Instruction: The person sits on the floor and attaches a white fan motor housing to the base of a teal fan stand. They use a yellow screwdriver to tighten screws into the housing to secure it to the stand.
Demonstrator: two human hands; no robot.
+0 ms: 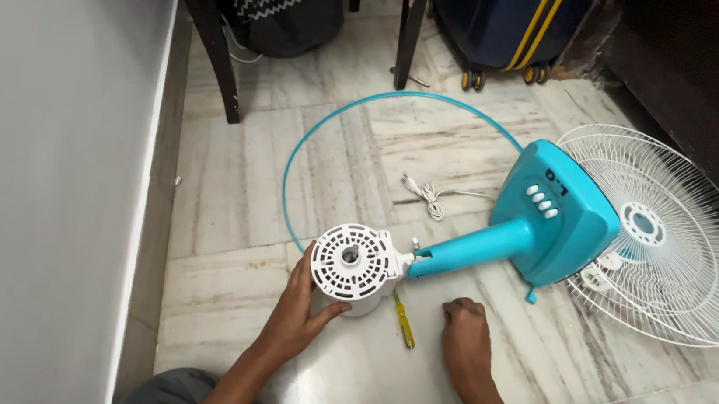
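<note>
Two hands work low over the marble floor (226, 216). The left hand (301, 311) grasps the white motor housing (355, 267), fingers wrapped round its near left side, thumb under its front edge. The housing sits just ahead of that hand, its vented round face turned up. From its right side the blue neck (474, 246) runs away to the right and slightly forward, ending in the blue base (556, 214) with its row of white buttons; that is the long axis of the whole piece.

The right hand (464, 324) rests knuckles-down on the floor, loosely clenched and holding nothing that I can see. A yellow screwdriver (402, 320) lies on the floor between the two hands, just left of the right hand and below the housing, its length running roughly away from the person. The right hand is the nearer one to it.

Farther off to the right lies a white wire guard (681, 242), partly under the base. A blue ring (365, 141) and a coiled white cord (429, 195) lie beyond the housing.
</note>
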